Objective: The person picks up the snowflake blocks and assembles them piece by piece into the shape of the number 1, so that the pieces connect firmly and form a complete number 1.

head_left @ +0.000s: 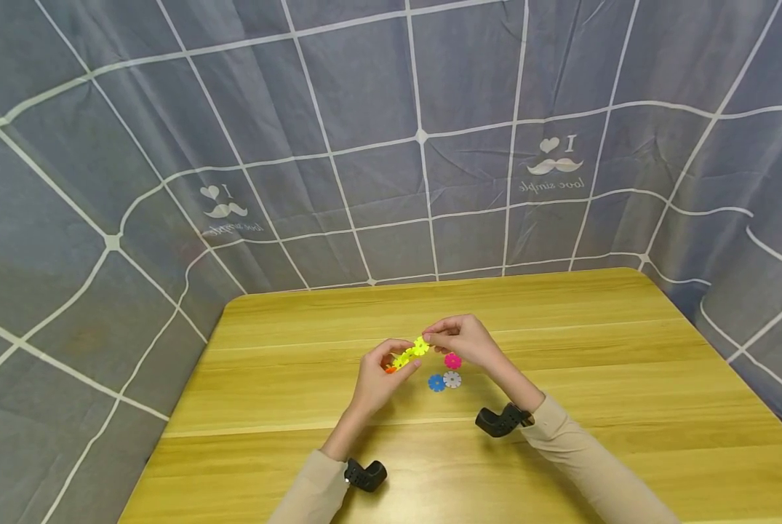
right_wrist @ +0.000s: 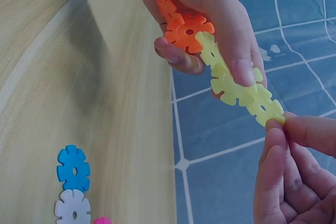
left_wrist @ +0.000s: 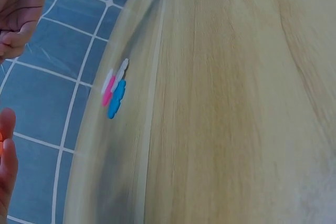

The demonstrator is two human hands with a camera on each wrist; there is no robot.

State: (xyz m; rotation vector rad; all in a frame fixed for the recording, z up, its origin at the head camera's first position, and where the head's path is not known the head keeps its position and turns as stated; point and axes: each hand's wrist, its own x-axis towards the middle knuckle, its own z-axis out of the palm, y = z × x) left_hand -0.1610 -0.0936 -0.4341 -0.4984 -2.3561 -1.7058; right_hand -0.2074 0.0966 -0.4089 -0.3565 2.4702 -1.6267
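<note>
My left hand [head_left: 372, 380] grips a chain of interlocking flower-shaped discs, thumb across the yellow discs [right_wrist: 226, 88]. At the chain's near end, orange discs [right_wrist: 193, 31] sit against the palm and fingers. With thumb and forefinger, my right hand [head_left: 472, 342] pinches the yellow disc at the far end. In the right wrist view the yellow discs are slotted into one another at angles. The chain is held up above the table. Only part of each hand shows at the left edge of the left wrist view.
On the wooden table [head_left: 286, 407], just below the hands, lie a blue disc [head_left: 436, 383], a white disc [head_left: 452, 379] and a pink disc [head_left: 452, 361]. Behind the far edge hangs a grey curtain [head_left: 364, 182] with white lines. Both wrists wear black camera mounts.
</note>
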